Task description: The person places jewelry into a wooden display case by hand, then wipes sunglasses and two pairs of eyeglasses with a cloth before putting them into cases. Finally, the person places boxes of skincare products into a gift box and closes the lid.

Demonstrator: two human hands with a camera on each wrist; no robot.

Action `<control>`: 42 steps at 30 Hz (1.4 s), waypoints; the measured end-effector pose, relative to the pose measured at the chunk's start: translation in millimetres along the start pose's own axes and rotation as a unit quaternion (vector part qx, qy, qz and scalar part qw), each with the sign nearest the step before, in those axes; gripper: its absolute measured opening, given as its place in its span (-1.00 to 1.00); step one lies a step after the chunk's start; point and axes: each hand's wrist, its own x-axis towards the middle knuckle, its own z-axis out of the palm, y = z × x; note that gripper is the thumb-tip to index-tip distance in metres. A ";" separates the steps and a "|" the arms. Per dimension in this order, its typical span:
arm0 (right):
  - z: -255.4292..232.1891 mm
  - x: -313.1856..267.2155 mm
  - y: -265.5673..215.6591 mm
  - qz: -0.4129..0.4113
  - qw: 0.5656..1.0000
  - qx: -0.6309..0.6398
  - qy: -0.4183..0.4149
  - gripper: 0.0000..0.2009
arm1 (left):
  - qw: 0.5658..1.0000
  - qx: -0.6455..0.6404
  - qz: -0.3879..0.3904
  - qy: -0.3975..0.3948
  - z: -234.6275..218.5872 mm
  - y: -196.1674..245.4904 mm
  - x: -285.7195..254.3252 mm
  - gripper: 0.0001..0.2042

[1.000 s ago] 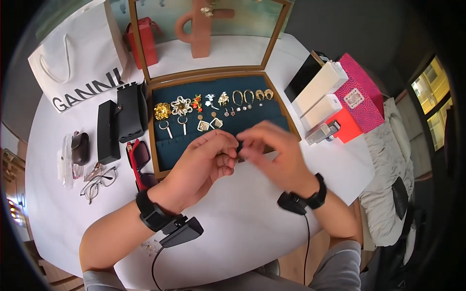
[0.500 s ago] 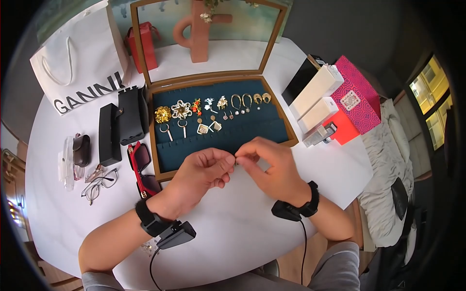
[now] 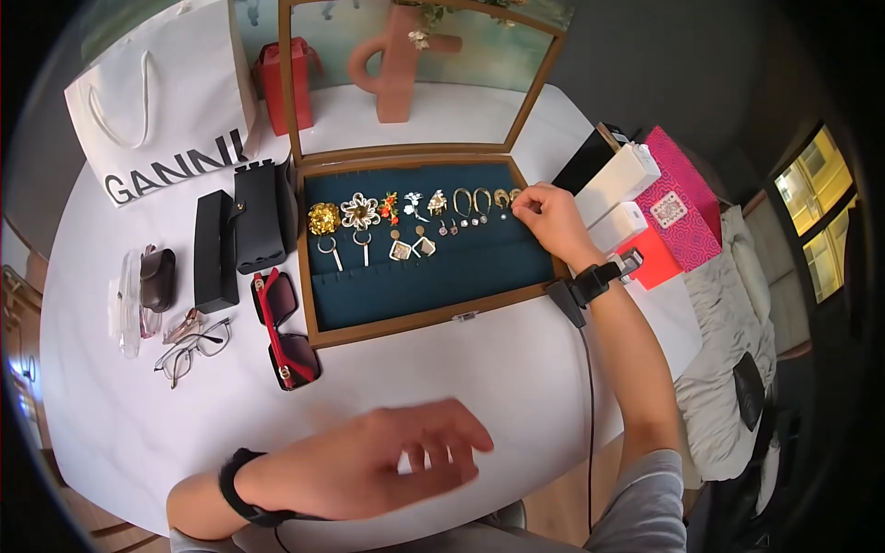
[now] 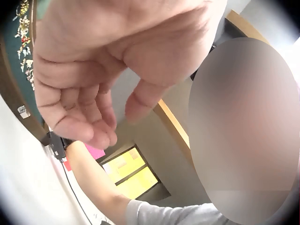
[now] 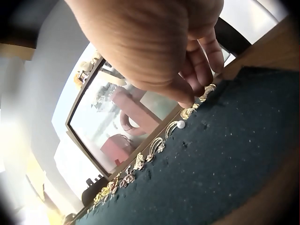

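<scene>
A wooden jewellery case [image 3: 433,327] with a dark teal lining stands with its glass lid raised. My right hand [image 3: 553,226] is over the right end of its upper row, thumb and fingers bunched in a pinch on a small earring that the fingers mostly hide. Beside these fingertips are a gold crescent earring [image 3: 501,197] and a pearl stud [image 5: 181,124]. Further left sit hoop earrings [image 3: 463,203], a flower brooch [image 3: 360,212] and a round gold ornament [image 3: 324,218]. My left hand [image 3: 387,461] hovers above the table's front, fingers loosely bent, holding nothing.
Red sunglasses [image 3: 284,327], clear-framed glasses [image 3: 192,350] and black cases [image 3: 215,253] lie left of the jewellery case. A white paper bag [image 3: 161,92] stands behind them. Right of it are white boxes [image 3: 613,189], a red box [image 3: 648,255] and a pink patterned box [image 3: 682,198].
Both hands were together in front of the case, fingertips meeting at a tiny item. They have parted: the right moved to the upper row's right end, the left drew back toward the body.
</scene>
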 end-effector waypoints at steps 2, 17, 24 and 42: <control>-0.8 0.6 -3.2 0.003 1.000 0.002 -0.012 -0.94 | 0.994 0.074 -0.022 -0.079 2.2 -1.2 -2.2 -0.73; 0.4 -5.0 3.3 0.014 0.999 0.031 -0.023 -0.93 | 0.977 0.187 0.051 -0.090 11.3 -8.4 -13.8 -0.69; 0.9 -5.5 0.3 0.030 0.998 0.032 -0.042 -0.93 | 0.976 0.192 0.045 -0.095 11.7 -8.5 -13.9 -0.69; 5.1 0.7 6.9 0.078 0.992 0.095 0.016 -0.88 | 0.968 0.222 0.050 -0.104 11.7 -7.1 -28.7 -0.66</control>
